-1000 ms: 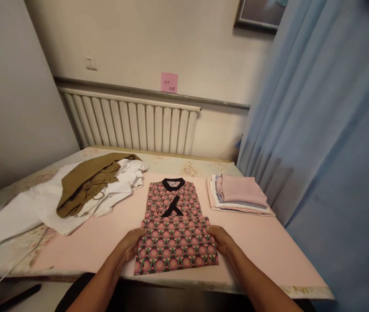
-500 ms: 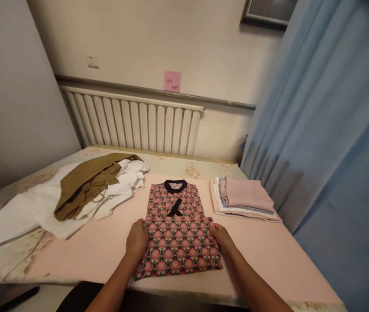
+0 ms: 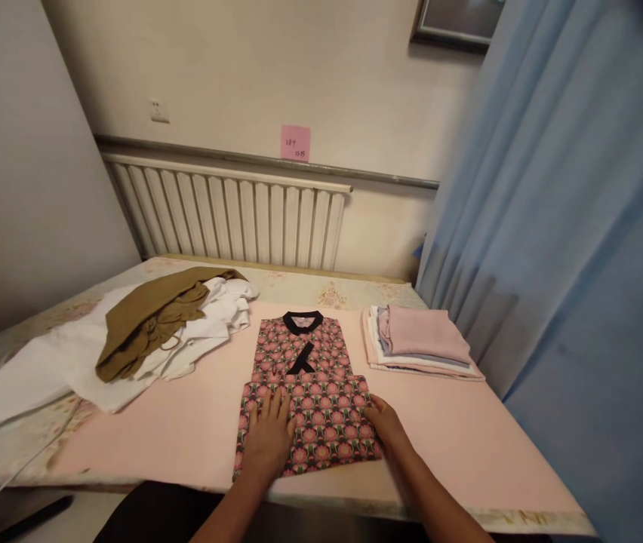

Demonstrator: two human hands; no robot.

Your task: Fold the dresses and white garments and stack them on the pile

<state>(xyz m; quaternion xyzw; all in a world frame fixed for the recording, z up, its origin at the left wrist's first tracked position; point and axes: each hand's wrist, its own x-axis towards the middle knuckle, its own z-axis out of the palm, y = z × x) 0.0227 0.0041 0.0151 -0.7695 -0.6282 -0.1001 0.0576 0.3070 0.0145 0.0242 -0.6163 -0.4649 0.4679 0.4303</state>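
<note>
A floral-patterned shirt (image 3: 327,422) with a black collar and black neck tie lies in front of me, its lower part folded up over the front. My left hand (image 3: 269,431) rests flat on the folded part, fingers spread and pointing away from me. At the shirt's right edge, my right hand (image 3: 386,422) is closed on the folded fabric, the thumb on top and the other fingertips partly hidden.
To the right is a stack of folded clothes (image 3: 426,333), pink on top. A brown garment (image 3: 152,317) lies heaped over white clothes (image 3: 44,369) at left. A pink cloth (image 3: 186,422) covers the table; behind stands a radiator (image 3: 231,215), and a blue curtain (image 3: 553,226) hangs at right.
My left hand has let go of the shirt's left edge and moved right onto the folded part, lying flat. My right hand stays at the right edge.
</note>
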